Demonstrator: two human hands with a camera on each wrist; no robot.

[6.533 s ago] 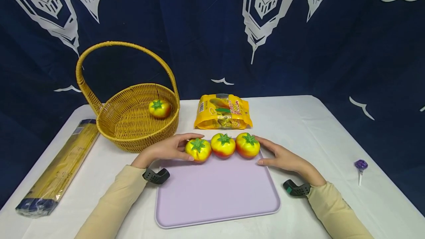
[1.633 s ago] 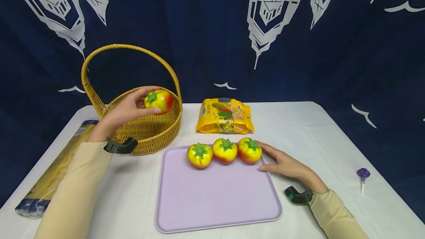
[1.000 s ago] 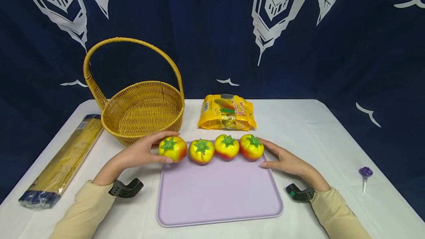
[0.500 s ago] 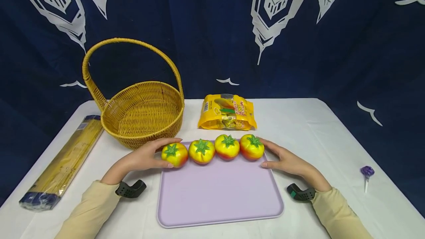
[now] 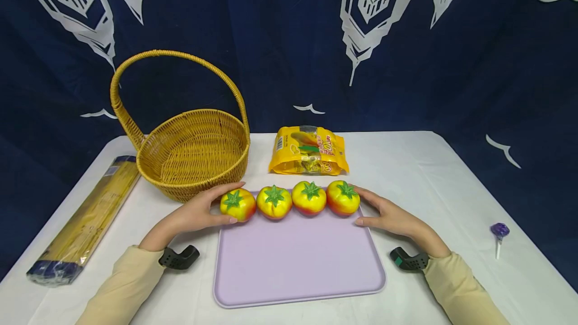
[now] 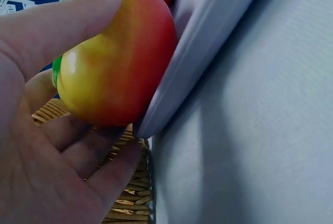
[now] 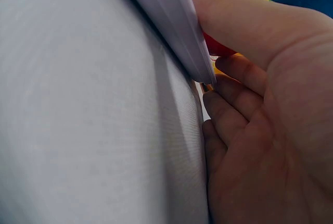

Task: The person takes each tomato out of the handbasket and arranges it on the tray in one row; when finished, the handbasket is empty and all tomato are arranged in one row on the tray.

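Observation:
Several glossy yellow-red tomatoes with green leaf tops line the back edge of a lilac tray (image 5: 298,265). My left hand (image 5: 200,210) holds the leftmost tomato (image 5: 238,204), thumb (image 6: 78,18) on its front and fingers behind it, at the tray's back left corner. To its right sit a second tomato (image 5: 274,202) and a third tomato (image 5: 309,198). Beside the rightmost tomato (image 5: 343,198), my right hand (image 5: 390,214) lies with loosely bent fingers. In the right wrist view its thumb (image 7: 234,18) is at the tray rim, overlapping that tomato.
A wicker basket (image 5: 194,182) with a tall handle stands at the back left, just behind my left hand. Left of it lies a long pack of dry noodles (image 5: 90,219). A yellow candy bag (image 5: 309,152) is behind the tray. A purple lollipop (image 5: 499,231) lies far right.
My left hand has brought a tomato from the basket to the left end of the row, then nudged it slightly back. The right hand has stayed at the rightmost tomato.

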